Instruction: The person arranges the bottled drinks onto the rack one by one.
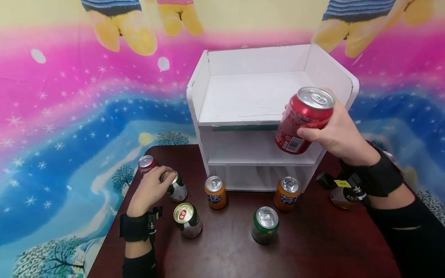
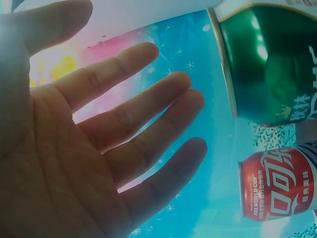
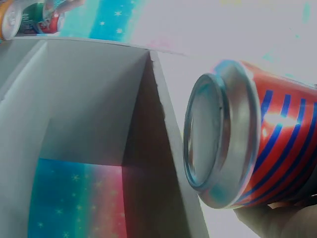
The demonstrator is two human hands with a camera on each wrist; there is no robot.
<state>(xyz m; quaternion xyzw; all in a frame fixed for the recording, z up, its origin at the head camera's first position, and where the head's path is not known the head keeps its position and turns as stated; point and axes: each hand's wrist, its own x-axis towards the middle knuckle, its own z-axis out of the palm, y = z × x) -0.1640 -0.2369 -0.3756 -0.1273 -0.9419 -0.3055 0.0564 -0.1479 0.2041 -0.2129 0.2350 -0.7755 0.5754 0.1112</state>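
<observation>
Right hand (image 1: 338, 133) is gripping a red soda can (image 1: 301, 125), thumb showing on the near side, fingers mostly hiding behind it. Can is tilting, lid up toward the head camera, base pointing down-left; in the head view it is overlapping the top and middle levels of the white shelf unit (image 1: 250, 96). Right wrist view is showing its silver base and blue stripes near the unit's white edge (contact with the shelf: cannot tell).

Left hand (image 1: 149, 189) is holding nothing: palm is facing its wrist camera, fingers are extending, slightly spread. It is hovering beside a green-and-silver can (image 1: 179, 191), overlapping its lid in the head view; the wrist view is showing a gap between fingertips and can. A red Coca-Cola can (image 1: 147, 167) is standing just behind, FIFA World Cup print showing.

Others are standing upright on the dark red-brown table (image 1: 229, 255): a green-and-silver can with a red tab (image 1: 189, 224) nearest the left wrist, two orange Fanta cans (image 1: 216, 197) (image 1: 287, 197) before the unit, a green can with a silver lid (image 1: 265, 228) nearer the camera. A brown can (image 1: 342, 199) is sitting partly hidden below the right wrist. A snowflake-print backdrop (image 1: 80, 112) is hanging behind.
</observation>
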